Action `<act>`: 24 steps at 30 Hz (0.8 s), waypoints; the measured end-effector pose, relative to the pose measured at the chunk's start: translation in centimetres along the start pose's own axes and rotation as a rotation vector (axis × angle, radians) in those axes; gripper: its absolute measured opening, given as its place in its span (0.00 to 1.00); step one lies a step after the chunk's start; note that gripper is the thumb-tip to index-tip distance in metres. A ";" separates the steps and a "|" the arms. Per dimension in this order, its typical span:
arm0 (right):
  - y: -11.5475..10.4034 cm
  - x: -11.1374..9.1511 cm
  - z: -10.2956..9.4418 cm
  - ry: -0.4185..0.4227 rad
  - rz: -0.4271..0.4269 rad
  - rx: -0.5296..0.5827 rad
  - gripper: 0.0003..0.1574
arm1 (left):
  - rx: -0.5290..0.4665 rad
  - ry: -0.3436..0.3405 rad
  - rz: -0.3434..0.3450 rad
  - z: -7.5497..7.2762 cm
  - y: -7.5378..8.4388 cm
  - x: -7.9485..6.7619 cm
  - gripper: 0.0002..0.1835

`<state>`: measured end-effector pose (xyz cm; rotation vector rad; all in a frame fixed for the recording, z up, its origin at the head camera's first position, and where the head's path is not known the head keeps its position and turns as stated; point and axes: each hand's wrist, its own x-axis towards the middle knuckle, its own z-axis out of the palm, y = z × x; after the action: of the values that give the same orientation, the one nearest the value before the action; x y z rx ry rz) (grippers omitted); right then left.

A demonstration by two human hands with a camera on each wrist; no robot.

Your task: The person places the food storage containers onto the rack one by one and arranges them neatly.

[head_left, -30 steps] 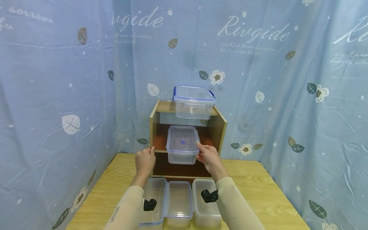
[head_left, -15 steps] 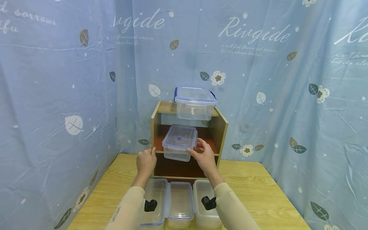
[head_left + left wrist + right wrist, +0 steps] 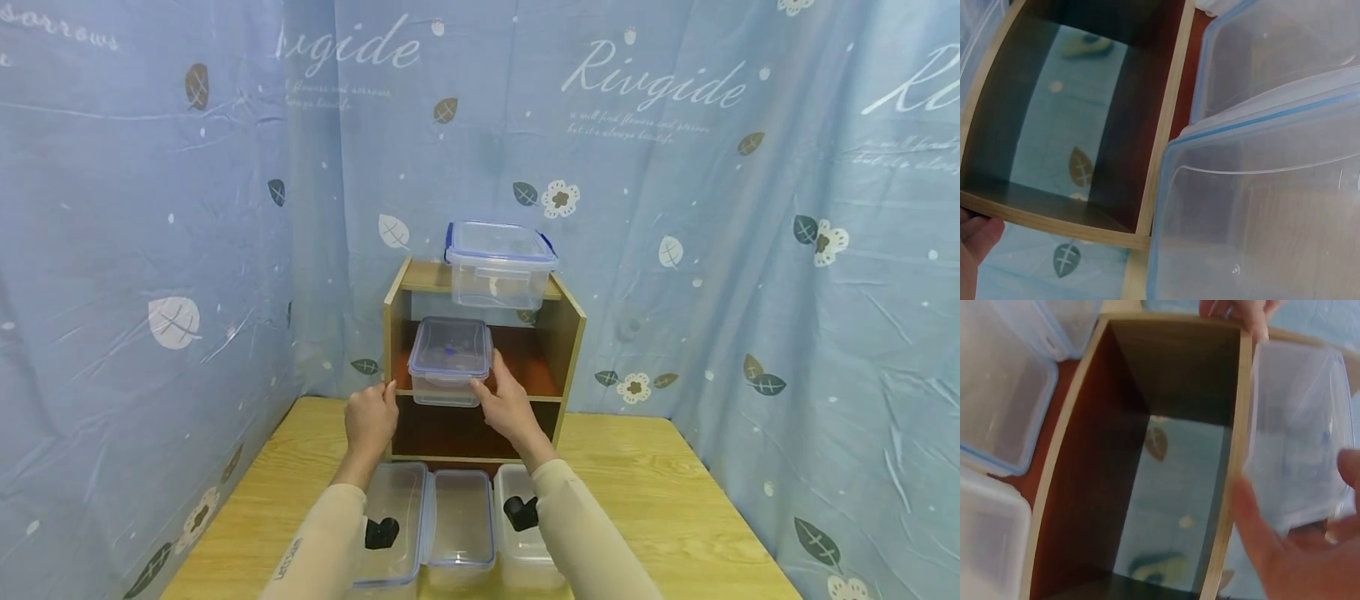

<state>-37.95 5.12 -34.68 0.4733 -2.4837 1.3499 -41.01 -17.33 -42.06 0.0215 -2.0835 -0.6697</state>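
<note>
A clear lidded food container (image 3: 452, 350) with a blue lid seal sits on the middle level of a small wooden shelf (image 3: 573, 346), its front jutting past the edge. My right hand (image 3: 510, 407) is at its front right corner, thumb and index finger spread, pressing against the front and right side. The right wrist view shows the thumb (image 3: 1246, 500) low by the shelf edge. With my left hand (image 3: 371, 417) I hold the shelf's left side panel; the left wrist view shows only part of those fingers (image 3: 982, 237).
Another clear container (image 3: 501, 275) with blue clips stands on the shelf top, overhanging its front. Three containers (image 3: 461, 517) stand in front of the shelf on the wooden table (image 3: 645, 500). Patterned blue curtains (image 3: 615, 208) hang behind and at the sides.
The container in my right hand's reach has moved left and farther back onto the middle level. My right hand followed it, its fingers now more spread. My left hand stays on the panel.
</note>
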 end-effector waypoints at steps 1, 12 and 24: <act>-0.1 -0.2 0.3 0.052 -0.052 -0.046 0.43 | 0.001 0.004 0.002 0.0 -0.1 0.0 0.22; -0.3 -2.6 2.4 0.334 -0.374 -0.441 0.33 | 0.010 0.000 -0.001 -0.2 0.1 -0.3 0.20; -0.8 -1.1 2.1 0.008 -0.177 -0.393 0.49 | 0.008 0.029 -0.008 -0.2 0.4 -0.4 0.20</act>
<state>-36.73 3.12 -35.58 0.5744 -2.5424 0.7693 -40.54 -16.96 -42.11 0.0437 -2.0588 -0.6618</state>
